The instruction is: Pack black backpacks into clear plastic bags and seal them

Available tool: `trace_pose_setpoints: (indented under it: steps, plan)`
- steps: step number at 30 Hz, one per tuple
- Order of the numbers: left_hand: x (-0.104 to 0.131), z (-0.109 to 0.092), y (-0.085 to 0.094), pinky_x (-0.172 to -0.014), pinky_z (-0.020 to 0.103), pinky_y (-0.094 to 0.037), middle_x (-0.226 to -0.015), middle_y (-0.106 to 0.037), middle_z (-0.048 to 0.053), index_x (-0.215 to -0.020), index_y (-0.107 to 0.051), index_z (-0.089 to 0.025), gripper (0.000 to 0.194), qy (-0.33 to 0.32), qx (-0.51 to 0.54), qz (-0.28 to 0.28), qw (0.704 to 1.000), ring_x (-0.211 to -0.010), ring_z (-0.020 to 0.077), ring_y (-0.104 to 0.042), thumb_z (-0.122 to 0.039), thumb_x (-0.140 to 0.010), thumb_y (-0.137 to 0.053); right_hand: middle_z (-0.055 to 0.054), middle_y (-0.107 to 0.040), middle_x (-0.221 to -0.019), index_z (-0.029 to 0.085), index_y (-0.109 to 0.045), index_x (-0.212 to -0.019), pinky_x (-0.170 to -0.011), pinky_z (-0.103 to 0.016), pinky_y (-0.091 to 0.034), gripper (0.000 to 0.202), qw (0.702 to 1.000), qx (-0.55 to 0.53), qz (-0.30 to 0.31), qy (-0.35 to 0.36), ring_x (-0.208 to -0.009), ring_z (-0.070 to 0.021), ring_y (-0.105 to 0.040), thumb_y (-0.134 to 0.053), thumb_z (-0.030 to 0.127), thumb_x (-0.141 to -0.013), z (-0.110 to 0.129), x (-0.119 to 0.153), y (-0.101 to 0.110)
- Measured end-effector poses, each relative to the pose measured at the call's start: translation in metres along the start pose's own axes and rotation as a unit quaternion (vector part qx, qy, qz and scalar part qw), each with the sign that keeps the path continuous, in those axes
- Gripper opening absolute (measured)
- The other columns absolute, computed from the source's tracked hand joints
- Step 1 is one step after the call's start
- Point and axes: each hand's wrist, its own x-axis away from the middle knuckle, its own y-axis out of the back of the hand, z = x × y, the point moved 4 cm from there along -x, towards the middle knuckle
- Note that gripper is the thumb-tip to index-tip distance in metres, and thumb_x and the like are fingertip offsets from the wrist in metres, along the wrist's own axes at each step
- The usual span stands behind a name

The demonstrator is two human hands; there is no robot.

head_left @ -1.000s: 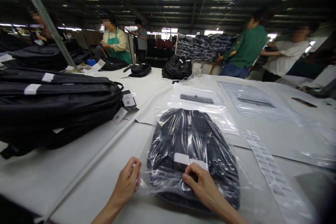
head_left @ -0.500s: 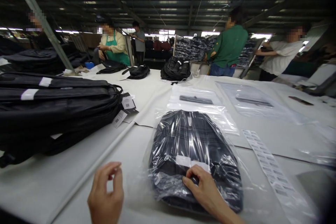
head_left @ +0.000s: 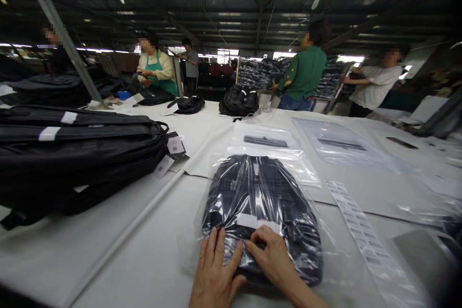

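A black backpack in a clear plastic bag [head_left: 265, 192] lies flat on the white-covered table, with white bands showing through the film. My left hand [head_left: 217, 267] rests on its near left part, fingers spread over the plastic. Just beside it, my right hand [head_left: 269, 252] has thumb and fingertips pinched together at the film below the white bands. Whatever is between those fingertips is too small or hidden to make out, though a fold of the plastic may be there.
A larger black backpack [head_left: 83, 159] with paper tags [head_left: 175, 144] lies on the left. Flat plastic bags [head_left: 267, 139] sit beyond the wrapped one. A label sheet [head_left: 355, 221] is on the right, near a phone-like dark object [head_left: 401, 143]. Several people stand behind the table.
My left hand has moved right from above the bare table and now lies spread on the bagged backpack. My right hand stays pinched at nearly the same spot. The view has tilted up slightly.
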Motion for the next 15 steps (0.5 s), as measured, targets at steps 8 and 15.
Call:
trace_pose_setpoints:
  steps: [8, 15]
  plan:
    - [-0.002, -0.003, -0.002, -0.091, 0.048, -0.043, -0.136, -0.043, 0.013, -0.133, -0.04, -0.036, 0.07, 0.013, 0.005, -0.015, 1.0, -0.124, 0.0369, -0.038, -0.031, -0.068, -0.068, -0.009, -0.063, -0.075, 0.018, -0.065, -0.07, -0.078, -0.035, -0.04, 0.025, 0.967, 0.205, 0.044, 0.147, -0.08, -0.0219, -0.055, -0.045, 0.013, -0.085, 0.017, 0.007, -0.01]
    - [0.001, 0.0, -0.016, -0.088, 0.049, -0.043, -0.124, -0.056, 0.008, -0.122, -0.053, -0.04, 0.051, -0.013, -0.003, -0.092, 0.996, -0.116, 0.0356, -0.049, -0.031, -0.072, -0.062, -0.009, -0.065, -0.09, 0.017, -0.067, -0.079, -0.077, -0.035, -0.042, 0.018, 0.944, 0.297, -0.037, 0.139, -0.09, -0.0227, -0.054, -0.05, 0.018, -0.085, 0.016, -0.01, 0.032]
